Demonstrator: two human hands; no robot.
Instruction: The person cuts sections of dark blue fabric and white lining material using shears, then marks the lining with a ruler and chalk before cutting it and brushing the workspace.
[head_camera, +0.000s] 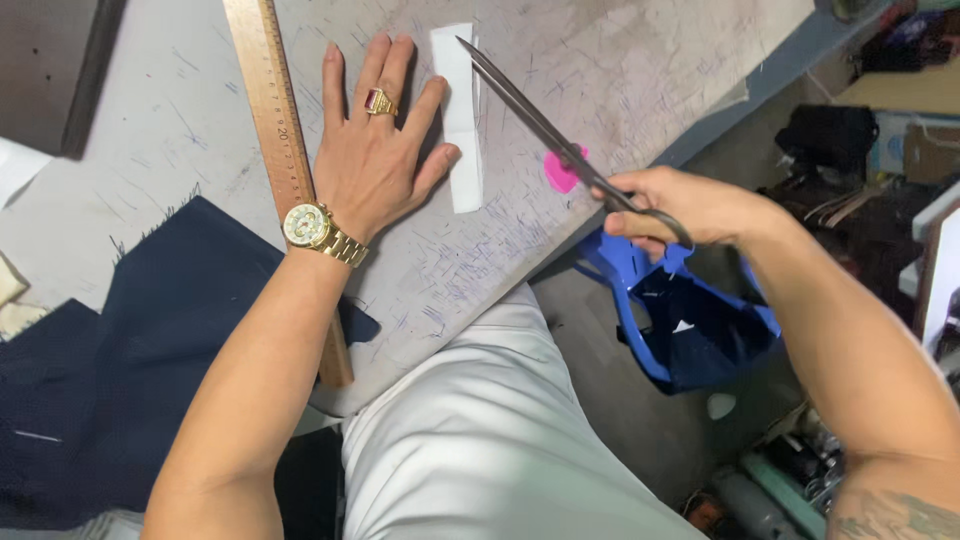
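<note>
One ruler (283, 150), navy cloth (110, 370), pink chalk (560, 172)

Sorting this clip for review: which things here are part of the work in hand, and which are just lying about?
In use:
- left hand, flat on the table beside the white strip
- right hand, holding the scissors, tips at the strip

Lying about:
- wooden ruler
- dark blue cloth
- pink piece
- blue stool
</note>
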